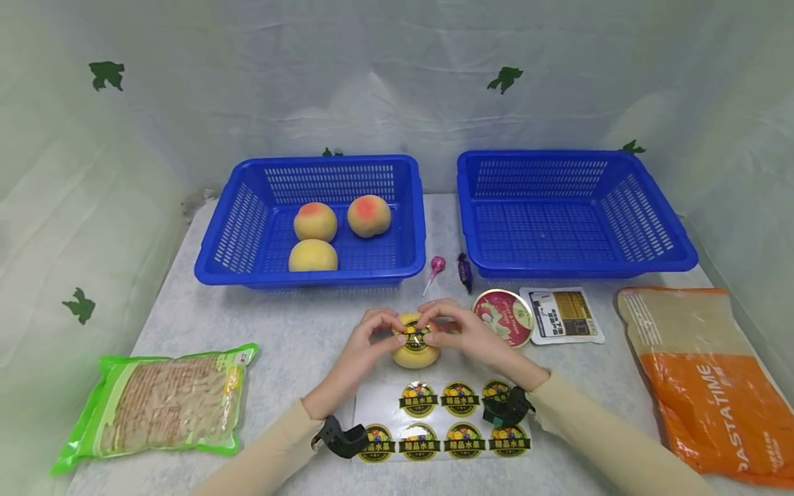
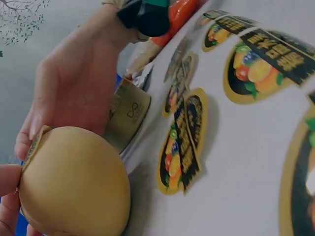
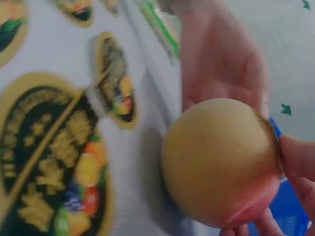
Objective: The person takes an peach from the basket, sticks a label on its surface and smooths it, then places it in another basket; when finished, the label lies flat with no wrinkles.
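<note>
A yellow peach (image 1: 414, 359) with a pink blush (image 3: 256, 204) sits on the table between both hands. On its top lies a round black-and-gold fruit sticker (image 1: 414, 346), whose edge shows in the left wrist view. My left hand (image 1: 360, 348) holds the peach from the left, thumb and index fingertips at the sticker. From the right, my right hand (image 1: 480, 337) holds it too, its thumb and index pressing near the sticker's other side. Just below the hands is a clear sheet (image 1: 378, 403) bearing several similar stickers.
Behind stand two blue baskets: the left basket (image 1: 310, 278) contains three peaches, beside the right basket (image 1: 583, 267). Nearby are a lollipop (image 1: 438, 264), purple wrapped candy (image 1: 464, 274), red round tin (image 1: 504, 317) and white packet (image 1: 561, 317). Bags flank them: green (image 1: 167, 403), orange (image 1: 707, 393).
</note>
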### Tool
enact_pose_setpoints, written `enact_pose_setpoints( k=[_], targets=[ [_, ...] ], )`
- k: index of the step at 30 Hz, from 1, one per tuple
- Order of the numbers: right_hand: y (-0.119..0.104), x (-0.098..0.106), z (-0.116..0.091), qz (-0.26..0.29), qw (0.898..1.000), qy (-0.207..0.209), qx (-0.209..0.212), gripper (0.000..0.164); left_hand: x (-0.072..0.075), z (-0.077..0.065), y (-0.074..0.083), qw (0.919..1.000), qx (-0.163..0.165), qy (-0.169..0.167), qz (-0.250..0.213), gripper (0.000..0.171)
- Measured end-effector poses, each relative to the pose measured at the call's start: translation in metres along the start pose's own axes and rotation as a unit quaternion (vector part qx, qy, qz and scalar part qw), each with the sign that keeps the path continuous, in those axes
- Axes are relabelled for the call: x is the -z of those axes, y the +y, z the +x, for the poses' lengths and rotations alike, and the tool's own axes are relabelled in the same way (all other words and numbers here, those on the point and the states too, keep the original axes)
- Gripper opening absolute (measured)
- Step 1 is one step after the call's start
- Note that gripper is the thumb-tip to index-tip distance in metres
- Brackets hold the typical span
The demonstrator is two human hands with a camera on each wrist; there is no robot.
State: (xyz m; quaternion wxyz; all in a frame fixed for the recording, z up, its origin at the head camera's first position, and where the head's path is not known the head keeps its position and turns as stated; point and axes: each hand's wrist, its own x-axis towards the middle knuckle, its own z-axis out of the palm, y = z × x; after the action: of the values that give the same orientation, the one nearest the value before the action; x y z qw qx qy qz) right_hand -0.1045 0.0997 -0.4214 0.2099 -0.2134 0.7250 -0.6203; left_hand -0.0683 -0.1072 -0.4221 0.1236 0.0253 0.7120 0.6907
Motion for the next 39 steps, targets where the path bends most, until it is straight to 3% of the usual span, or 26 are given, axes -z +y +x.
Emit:
enact_pose_setpoints(
  k=[7, 13, 18, 20, 23, 27, 31, 39],
  targets=[
    [-0.019, -0.004, -0.006, -0.011, 1.000, 0.006, 0.004, 0.014, -0.001, 0.002, -0.003, 0.9996, 0.017, 0.000, -0.024, 0.020],
    [-0.032, -0.007, -0.010, -0.031, 0.999, -0.001, -0.004, 0.018, -0.003, 0.002, -0.004, 0.9998, 0.007, 0.012, -0.016, 0.016],
    [-0.035, -0.012, -0.012, -0.070, 0.997, 0.007, 0.018, 0.023, -0.003, 0.000, -0.004, 0.9997, -0.019, 0.005, 0.017, 0.014],
    [-0.035, -0.014, -0.013, -0.089, 0.996, 0.013, 0.028, 0.023, -0.005, -0.004, 0.005, 0.9991, -0.020, -0.008, 0.035, 0.015],
    [-0.021, -0.012, -0.011, -0.095, 0.995, 0.014, 0.034, 0.024, -0.006, -0.005, 0.006, 0.9971, -0.026, -0.021, 0.068, 0.020],
    [0.000, -0.004, -0.006, -0.018, 1.000, -0.009, 0.007, 0.019, -0.008, -0.002, -0.004, 0.9927, -0.044, -0.013, 0.112, 0.030],
    [0.003, 0.001, -0.005, 0.080, 0.996, -0.008, -0.039, 0.019, -0.010, -0.001, -0.004, 0.9885, -0.066, -0.007, 0.136, 0.032],
    [0.007, 0.000, 0.000, 0.144, 0.987, 0.014, -0.064, 0.014, -0.009, 0.000, -0.004, 0.9822, -0.086, -0.018, 0.166, 0.032]
  ],
)
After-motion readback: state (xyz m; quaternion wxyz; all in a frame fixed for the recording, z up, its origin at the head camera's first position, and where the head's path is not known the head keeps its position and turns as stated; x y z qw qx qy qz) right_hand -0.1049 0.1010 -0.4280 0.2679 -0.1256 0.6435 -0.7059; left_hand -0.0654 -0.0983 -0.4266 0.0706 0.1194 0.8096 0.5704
